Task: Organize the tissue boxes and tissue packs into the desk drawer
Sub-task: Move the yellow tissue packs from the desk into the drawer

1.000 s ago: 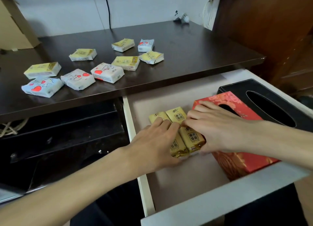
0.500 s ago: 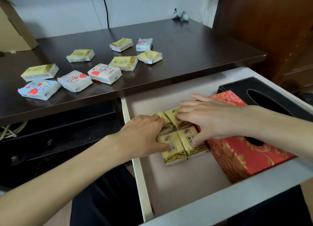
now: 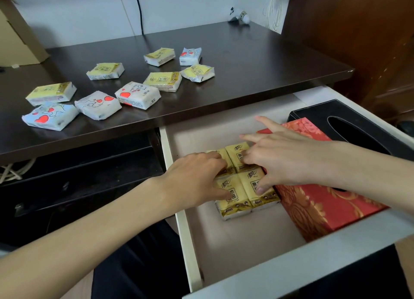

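Observation:
A block of small yellow tissue packs (image 3: 237, 200) lies in the open white desk drawer (image 3: 186, 231), touching the left side of a red patterned tissue box (image 3: 324, 206). A black tissue box (image 3: 358, 123) sits behind the red one, at the drawer's right. My left hand (image 3: 195, 179) grips the left packs with curled fingers. My right hand (image 3: 284, 162) presses on the right packs, thumb on the front one and index finger stretched out. Several more packs lie loose on the dark desk top (image 3: 257, 58), among them a yellow one (image 3: 162, 81) and a white one with red hearts (image 3: 137, 95).
A cardboard box (image 3: 15, 43) stands at the desk's back left. A black cable (image 3: 139, 9) runs down the wall. A brown wooden cabinet (image 3: 358, 29) rises at the right. Bare drawer floor (image 3: 242, 249) shows in front of the yellow packs.
The view has shifted slightly. My hands stay on the yellow packs, which now sit squared up as a block against the red box, and my right index finger has lifted and stretched out.

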